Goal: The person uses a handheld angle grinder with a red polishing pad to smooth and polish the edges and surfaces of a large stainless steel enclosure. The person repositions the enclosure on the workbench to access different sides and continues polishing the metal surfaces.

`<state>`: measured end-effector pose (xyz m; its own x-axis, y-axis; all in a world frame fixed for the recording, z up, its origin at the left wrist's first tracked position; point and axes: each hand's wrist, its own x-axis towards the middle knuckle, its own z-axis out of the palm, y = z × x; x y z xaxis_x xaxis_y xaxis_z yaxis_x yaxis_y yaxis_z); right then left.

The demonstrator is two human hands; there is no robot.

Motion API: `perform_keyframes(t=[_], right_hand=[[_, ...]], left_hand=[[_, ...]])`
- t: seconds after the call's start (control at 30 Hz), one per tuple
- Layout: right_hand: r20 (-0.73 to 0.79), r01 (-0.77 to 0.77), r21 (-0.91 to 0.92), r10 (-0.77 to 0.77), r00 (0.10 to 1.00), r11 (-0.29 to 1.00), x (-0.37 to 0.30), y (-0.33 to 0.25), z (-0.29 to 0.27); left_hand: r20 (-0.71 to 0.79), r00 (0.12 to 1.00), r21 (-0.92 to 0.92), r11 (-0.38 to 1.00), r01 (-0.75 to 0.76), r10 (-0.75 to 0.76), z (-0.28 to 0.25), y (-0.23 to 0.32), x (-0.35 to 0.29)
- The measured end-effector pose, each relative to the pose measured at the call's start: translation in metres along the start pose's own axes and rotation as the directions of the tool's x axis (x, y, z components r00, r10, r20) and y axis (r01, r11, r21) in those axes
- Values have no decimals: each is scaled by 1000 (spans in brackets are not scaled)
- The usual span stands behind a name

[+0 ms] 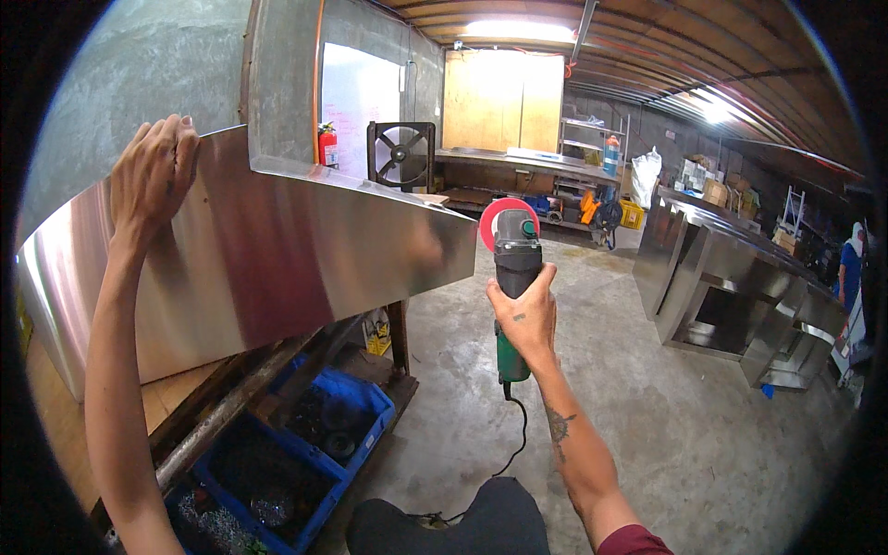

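Now right hand (524,310) grips angle grinder (513,277) beside steel panel (277,250); left hand (153,171) clasps panel's top edge.

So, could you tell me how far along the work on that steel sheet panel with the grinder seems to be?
Done: the steel panel already stands up on the workbench, its face shiny. In hand: the left hand grips the panel's top edge, and the right hand holds the angle grinder, its red disc close to the panel's end corner; contact cannot be told. Left: the grinding itself, since no sparks or fresh marks show.
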<state>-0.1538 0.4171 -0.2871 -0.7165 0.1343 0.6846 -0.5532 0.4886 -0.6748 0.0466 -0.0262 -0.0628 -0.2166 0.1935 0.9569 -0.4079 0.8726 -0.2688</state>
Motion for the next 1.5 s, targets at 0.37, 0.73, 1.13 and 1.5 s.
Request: perform_keyframes(t=[0.37,0.73,1.13,1.5], right_hand=[[-31,18,21,-17,999,1000,-1,-10,0],[-14,20,24,-20,1000,1000,0,-7,1],[25,3,29,-3,1000,1000,-2,-21,-6],[74,9,39,-12,997,999,-10,-46,-12]], left_hand=[[38,999,47,998,35,-37,-4,1,3],[30,999,4,1000,16,-16,-6,0,4],[38,999,16,1000,26,-26,-8,1,6],[51,998,43,999,26,-28,-13,2,6]])
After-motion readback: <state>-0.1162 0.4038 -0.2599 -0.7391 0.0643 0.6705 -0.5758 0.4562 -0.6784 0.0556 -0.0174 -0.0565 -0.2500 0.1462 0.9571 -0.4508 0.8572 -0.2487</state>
